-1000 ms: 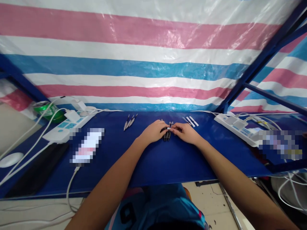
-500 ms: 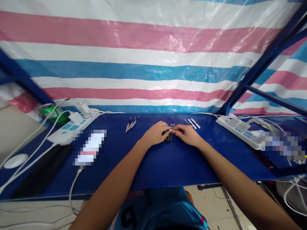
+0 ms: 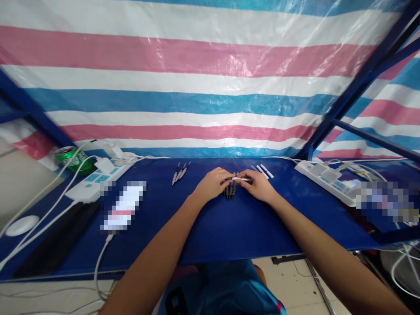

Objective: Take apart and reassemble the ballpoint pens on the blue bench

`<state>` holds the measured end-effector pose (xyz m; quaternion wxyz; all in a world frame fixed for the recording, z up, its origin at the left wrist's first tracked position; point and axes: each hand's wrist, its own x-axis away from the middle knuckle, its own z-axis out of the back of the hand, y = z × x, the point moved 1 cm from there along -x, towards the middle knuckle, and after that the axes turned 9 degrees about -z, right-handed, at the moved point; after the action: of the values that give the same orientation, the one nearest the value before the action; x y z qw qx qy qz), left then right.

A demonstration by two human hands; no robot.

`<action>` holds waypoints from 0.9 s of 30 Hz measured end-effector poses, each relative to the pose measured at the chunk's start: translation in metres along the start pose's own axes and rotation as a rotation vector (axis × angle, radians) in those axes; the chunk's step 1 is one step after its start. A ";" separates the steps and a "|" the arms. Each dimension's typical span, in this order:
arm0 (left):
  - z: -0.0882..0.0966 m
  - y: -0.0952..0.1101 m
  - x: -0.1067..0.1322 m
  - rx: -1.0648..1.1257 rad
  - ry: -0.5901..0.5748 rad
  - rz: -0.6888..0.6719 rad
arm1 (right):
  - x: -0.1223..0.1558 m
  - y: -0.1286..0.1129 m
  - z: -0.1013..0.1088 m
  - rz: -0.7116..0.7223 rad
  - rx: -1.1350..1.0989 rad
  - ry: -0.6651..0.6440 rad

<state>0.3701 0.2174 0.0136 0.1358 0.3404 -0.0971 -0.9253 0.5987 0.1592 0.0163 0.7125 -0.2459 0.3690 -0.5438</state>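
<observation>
While both hands pinch it, left hand (image 3: 211,183) and right hand (image 3: 259,186), the pen (image 3: 236,179) spans between them.

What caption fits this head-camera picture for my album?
Left hand and right hand hold a pen between them over dark pens on a blue table.

head-worn — forward and down, close

Wall: pink, white and blue striped tarp (image 3: 203,78) hangs across the far side.
Frame: dark blue posts (image 3: 361,83) on the right.
Bench: blue top (image 3: 229,227).
Floor: pale, stained (image 3: 295,280).
</observation>
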 end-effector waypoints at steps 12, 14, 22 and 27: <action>-0.001 0.000 0.001 0.019 0.069 0.017 | 0.000 0.003 -0.001 -0.004 -0.011 -0.005; -0.001 -0.001 0.002 0.005 0.051 0.024 | 0.000 0.003 -0.001 0.004 -0.012 -0.018; -0.003 -0.001 0.003 0.000 0.003 0.044 | 0.001 0.001 -0.002 0.018 0.008 -0.054; -0.003 -0.001 0.003 0.002 0.005 0.044 | 0.002 0.000 -0.003 0.001 0.001 -0.067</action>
<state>0.3695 0.2166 0.0091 0.1560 0.3409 -0.1053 -0.9211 0.5967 0.1578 0.0141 0.7251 -0.2633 0.3446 -0.5350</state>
